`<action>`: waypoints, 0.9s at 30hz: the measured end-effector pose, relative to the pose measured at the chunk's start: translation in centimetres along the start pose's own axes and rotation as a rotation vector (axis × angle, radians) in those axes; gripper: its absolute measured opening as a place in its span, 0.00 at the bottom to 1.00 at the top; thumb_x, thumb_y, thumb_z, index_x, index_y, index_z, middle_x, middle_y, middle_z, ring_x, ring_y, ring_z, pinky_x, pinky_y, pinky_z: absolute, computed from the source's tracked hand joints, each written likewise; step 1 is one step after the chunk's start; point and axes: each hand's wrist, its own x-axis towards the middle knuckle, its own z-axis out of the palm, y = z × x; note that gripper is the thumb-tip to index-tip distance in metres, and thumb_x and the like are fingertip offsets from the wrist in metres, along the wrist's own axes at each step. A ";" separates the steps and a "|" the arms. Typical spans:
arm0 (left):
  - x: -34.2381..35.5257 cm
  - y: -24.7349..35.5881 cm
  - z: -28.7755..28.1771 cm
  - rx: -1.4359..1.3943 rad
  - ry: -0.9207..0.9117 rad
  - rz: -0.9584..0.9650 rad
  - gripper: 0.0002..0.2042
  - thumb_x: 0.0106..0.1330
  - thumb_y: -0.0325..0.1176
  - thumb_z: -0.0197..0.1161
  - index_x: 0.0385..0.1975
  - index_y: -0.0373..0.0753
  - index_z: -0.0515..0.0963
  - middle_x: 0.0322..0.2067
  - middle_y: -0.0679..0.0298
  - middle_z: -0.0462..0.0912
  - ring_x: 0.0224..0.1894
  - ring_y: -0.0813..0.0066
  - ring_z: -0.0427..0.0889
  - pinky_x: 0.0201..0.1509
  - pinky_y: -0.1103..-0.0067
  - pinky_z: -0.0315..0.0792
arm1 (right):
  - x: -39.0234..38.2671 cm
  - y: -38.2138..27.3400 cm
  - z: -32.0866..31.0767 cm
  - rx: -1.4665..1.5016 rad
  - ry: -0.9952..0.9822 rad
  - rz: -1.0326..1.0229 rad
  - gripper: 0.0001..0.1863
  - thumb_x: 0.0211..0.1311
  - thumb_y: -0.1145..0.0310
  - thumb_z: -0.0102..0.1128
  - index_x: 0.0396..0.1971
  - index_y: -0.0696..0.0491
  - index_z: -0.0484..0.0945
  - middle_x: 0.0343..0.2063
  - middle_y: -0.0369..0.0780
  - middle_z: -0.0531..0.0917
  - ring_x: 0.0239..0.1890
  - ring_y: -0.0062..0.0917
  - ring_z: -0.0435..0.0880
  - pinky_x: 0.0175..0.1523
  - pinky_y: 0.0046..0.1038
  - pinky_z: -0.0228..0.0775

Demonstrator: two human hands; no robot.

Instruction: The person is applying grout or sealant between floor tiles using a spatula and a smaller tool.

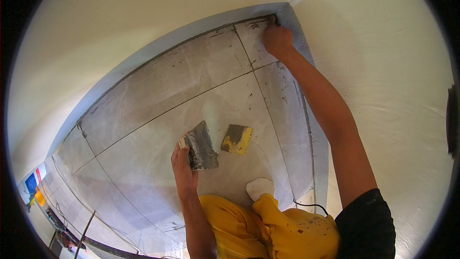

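Note:
My left hand (183, 165) is closed on a wide putty knife (203, 146), its broad blade smeared with dark grey grout. The blade is above the floor tiles, left of my knee. Just right of it lies a yellow notched spreader (237, 139), partly coated in grey. My right arm stretches to the far corner. There my right hand (279, 40) has its fingers curled, the index finger pressed to the dark gap (230, 25) where floor meets wall. Whether something small is in those fingers is hidden.
Light tiles (182, 72) with dark joints cover the floor. A grey-blue band (167, 38) runs along the wall base. My yellow trousers (297, 232) and a white-covered foot (260, 188) are close by. A black cable (311, 205) lies right; colourful items (33, 182) stand far left.

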 end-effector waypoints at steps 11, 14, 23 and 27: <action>0.1 -0.1 -0.3 0.002 0.021 -0.003 0.18 0.62 0.32 0.45 0.51 0.31 0.66 0.42 0.58 0.75 0.39 0.70 0.78 0.41 0.74 0.75 | -1.1 -0.3 -2.3 -0.413 -0.302 -0.194 0.15 0.54 0.70 0.52 0.42 0.57 0.77 0.35 0.43 0.82 0.34 0.33 0.83 0.29 0.35 0.77; 0.0 0.1 0.1 -0.002 0.011 -0.002 0.19 0.62 0.33 0.46 0.51 0.30 0.66 0.42 0.58 0.75 0.40 0.70 0.77 0.42 0.75 0.75 | -1.2 -0.2 -1.7 -0.379 -0.130 -0.154 0.19 0.56 0.70 0.49 0.49 0.57 0.72 0.35 0.43 0.82 0.34 0.34 0.83 0.28 0.36 0.76; -0.2 0.5 0.4 -0.071 -0.025 -0.033 0.18 0.62 0.26 0.44 0.51 0.26 0.66 0.45 0.56 0.74 0.46 0.71 0.75 0.51 0.77 0.69 | 0.4 0.2 0.2 -0.075 0.032 0.011 0.26 0.59 0.69 0.43 0.60 0.55 0.57 0.33 0.47 0.81 0.30 0.37 0.83 0.24 0.39 0.75; -0.2 0.5 0.3 -0.075 -0.029 -0.028 0.17 0.62 0.26 0.43 0.50 0.27 0.66 0.44 0.56 0.74 0.46 0.71 0.75 0.51 0.77 0.70 | 0.8 0.4 0.4 -0.086 -0.001 0.009 0.26 0.60 0.69 0.41 0.60 0.54 0.56 0.33 0.47 0.81 0.29 0.38 0.83 0.23 0.40 0.75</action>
